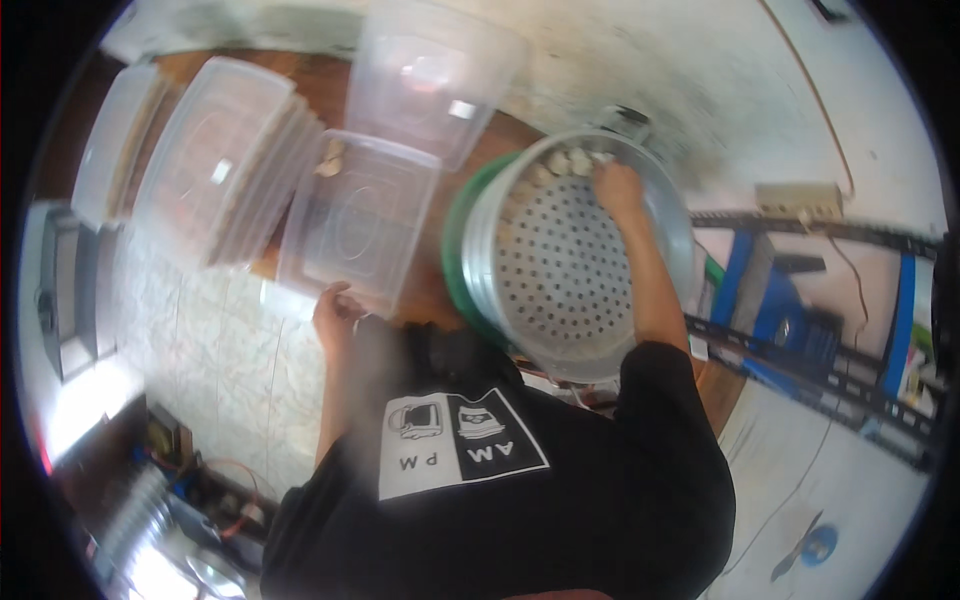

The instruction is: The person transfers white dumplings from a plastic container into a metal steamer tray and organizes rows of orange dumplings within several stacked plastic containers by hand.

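My right hand [618, 190] reaches inside a large round metal steamer pan [482, 262] with a perforated bottom. Its fingers are closed and point down beside a short row of pale, lumpy dumplings [558, 163] along the far wall; whatever they hold is hidden. At the near edge of a clear plastic container [352, 215], my left hand [338, 310] hovers or rests with its fingers loosely bent and apart, holding nothing visible. A few more pale dumplings [330, 158] lie in that container's far left corner.
Stacked clear plastic containers [215, 165] stand at the left. Behind the open one, another clear container or lid [430, 90] leans near the wall. A green basin [457, 240] sits under the pan. A black metal rack [800, 360] with blue items is at the right.
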`<state>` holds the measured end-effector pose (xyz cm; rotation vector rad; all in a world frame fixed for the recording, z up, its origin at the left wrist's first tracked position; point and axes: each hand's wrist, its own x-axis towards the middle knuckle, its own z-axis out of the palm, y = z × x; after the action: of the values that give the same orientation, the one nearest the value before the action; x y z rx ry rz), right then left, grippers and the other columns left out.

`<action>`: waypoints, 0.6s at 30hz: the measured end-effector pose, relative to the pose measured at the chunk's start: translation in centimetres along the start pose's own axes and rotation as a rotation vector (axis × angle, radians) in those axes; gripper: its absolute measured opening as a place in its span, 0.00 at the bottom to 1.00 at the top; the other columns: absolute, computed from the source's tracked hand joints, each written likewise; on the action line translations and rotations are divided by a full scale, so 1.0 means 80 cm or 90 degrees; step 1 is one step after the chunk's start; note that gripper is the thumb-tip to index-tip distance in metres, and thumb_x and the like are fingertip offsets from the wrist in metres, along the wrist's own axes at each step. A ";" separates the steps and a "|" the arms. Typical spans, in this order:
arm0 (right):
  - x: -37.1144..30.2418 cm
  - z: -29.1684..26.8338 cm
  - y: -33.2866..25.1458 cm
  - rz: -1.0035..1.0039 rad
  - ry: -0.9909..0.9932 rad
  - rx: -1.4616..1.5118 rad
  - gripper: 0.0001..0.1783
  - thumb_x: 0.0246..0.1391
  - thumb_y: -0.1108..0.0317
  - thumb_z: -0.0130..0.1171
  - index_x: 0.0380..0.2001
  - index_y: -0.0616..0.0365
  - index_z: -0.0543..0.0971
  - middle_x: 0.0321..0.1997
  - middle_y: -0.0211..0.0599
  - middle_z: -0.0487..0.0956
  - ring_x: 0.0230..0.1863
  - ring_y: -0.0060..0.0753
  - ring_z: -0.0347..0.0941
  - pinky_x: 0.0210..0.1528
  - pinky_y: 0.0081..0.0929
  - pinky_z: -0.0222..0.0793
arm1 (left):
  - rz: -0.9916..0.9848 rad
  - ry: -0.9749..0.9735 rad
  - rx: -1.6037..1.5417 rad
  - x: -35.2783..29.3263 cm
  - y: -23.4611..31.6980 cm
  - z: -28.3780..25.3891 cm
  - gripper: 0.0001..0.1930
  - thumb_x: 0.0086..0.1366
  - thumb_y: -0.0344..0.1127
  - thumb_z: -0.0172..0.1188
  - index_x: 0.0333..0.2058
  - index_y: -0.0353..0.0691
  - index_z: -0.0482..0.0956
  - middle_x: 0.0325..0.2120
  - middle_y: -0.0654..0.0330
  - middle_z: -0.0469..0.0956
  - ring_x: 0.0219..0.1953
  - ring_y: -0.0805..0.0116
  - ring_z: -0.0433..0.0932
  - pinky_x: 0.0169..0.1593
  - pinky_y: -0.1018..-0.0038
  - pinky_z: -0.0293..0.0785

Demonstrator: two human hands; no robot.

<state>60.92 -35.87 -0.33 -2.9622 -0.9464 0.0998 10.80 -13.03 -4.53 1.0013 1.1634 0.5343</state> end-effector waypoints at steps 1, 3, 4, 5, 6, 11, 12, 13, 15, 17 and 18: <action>-0.003 0.003 0.006 -0.021 0.027 -0.015 0.29 0.67 0.51 0.51 0.28 0.67 0.86 0.31 0.64 0.83 0.37 0.65 0.82 0.43 0.55 0.77 | 0.038 -0.009 0.024 0.001 -0.009 -0.009 0.16 0.72 0.41 0.50 0.46 0.35 0.79 0.19 0.64 0.69 0.25 0.70 0.74 0.35 0.71 0.74; -0.021 -0.044 -0.036 0.022 0.036 -0.040 0.29 0.67 0.48 0.52 0.30 0.66 0.86 0.32 0.62 0.84 0.35 0.63 0.82 0.41 0.54 0.76 | -0.018 0.014 -0.028 0.001 0.008 -0.020 0.15 0.72 0.40 0.51 0.44 0.35 0.80 0.18 0.64 0.67 0.23 0.70 0.72 0.34 0.71 0.74; -0.027 -0.069 -0.059 0.069 0.080 -0.125 0.28 0.66 0.48 0.54 0.34 0.65 0.86 0.33 0.60 0.84 0.36 0.60 0.83 0.41 0.51 0.77 | -0.108 0.027 -0.115 0.003 0.030 -0.018 0.15 0.72 0.40 0.51 0.42 0.35 0.81 0.17 0.64 0.66 0.21 0.70 0.70 0.33 0.71 0.73; -0.039 -0.108 -0.108 0.063 0.147 -0.083 0.26 0.65 0.49 0.54 0.36 0.63 0.86 0.33 0.58 0.85 0.36 0.58 0.84 0.41 0.49 0.77 | -0.081 0.024 -0.144 0.003 0.037 -0.027 0.15 0.72 0.41 0.51 0.39 0.35 0.80 0.15 0.65 0.63 0.19 0.71 0.67 0.30 0.71 0.71; -0.051 -0.141 -0.158 0.066 0.211 -0.043 0.23 0.65 0.50 0.55 0.38 0.61 0.87 0.34 0.55 0.86 0.36 0.55 0.85 0.42 0.48 0.77 | -0.079 0.051 -0.159 0.006 0.042 -0.043 0.15 0.72 0.41 0.51 0.39 0.35 0.80 0.15 0.65 0.63 0.19 0.71 0.67 0.30 0.71 0.71; -0.058 -0.092 -0.416 -0.210 0.064 0.357 0.16 0.56 0.56 0.65 0.39 0.56 0.87 0.34 0.45 0.87 0.37 0.49 0.85 0.41 0.38 0.79 | -0.050 0.058 -0.172 0.058 0.060 -0.106 0.16 0.72 0.43 0.52 0.36 0.34 0.79 0.13 0.67 0.60 0.17 0.73 0.65 0.30 0.72 0.70; -0.058 -0.077 -0.480 -0.224 -0.097 0.299 0.19 0.54 0.53 0.67 0.41 0.57 0.87 0.37 0.47 0.87 0.40 0.49 0.85 0.46 0.39 0.78 | -0.059 0.075 -0.166 0.069 0.063 -0.118 0.16 0.72 0.43 0.51 0.36 0.34 0.79 0.13 0.67 0.60 0.17 0.73 0.64 0.30 0.72 0.70; -0.041 0.008 -0.504 -0.304 -0.046 0.345 0.23 0.52 0.51 0.69 0.45 0.56 0.86 0.39 0.48 0.86 0.44 0.50 0.84 0.52 0.43 0.77 | -0.063 0.068 -0.173 0.077 0.079 -0.125 0.16 0.72 0.43 0.51 0.36 0.34 0.79 0.13 0.67 0.60 0.17 0.73 0.64 0.30 0.72 0.70; -0.024 0.098 -0.577 -0.279 -0.096 0.224 0.25 0.50 0.51 0.71 0.48 0.54 0.85 0.40 0.48 0.86 0.47 0.51 0.83 0.56 0.46 0.75 | -0.020 0.054 -0.219 0.086 0.117 -0.149 0.16 0.73 0.43 0.51 0.37 0.34 0.79 0.13 0.67 0.60 0.17 0.74 0.63 0.30 0.73 0.69; 0.020 0.205 -0.584 -0.272 -0.043 0.272 0.26 0.49 0.51 0.72 0.49 0.53 0.84 0.39 0.49 0.86 0.46 0.52 0.84 0.54 0.46 0.77 | 0.023 0.060 -0.214 0.096 0.139 -0.182 0.16 0.73 0.43 0.50 0.37 0.34 0.78 0.13 0.68 0.59 0.17 0.75 0.62 0.31 0.73 0.69; 0.046 0.249 -0.579 -0.260 -0.005 0.290 0.27 0.49 0.52 0.73 0.50 0.53 0.84 0.39 0.49 0.86 0.45 0.52 0.84 0.53 0.46 0.78 | 0.065 0.055 -0.200 0.105 0.147 -0.198 0.17 0.73 0.43 0.50 0.37 0.34 0.78 0.14 0.69 0.58 0.17 0.75 0.62 0.31 0.74 0.69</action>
<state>35.76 4.17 -18.16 -2.3151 -1.3030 0.2728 0.61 5.14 0.48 0.7744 1.0680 0.8208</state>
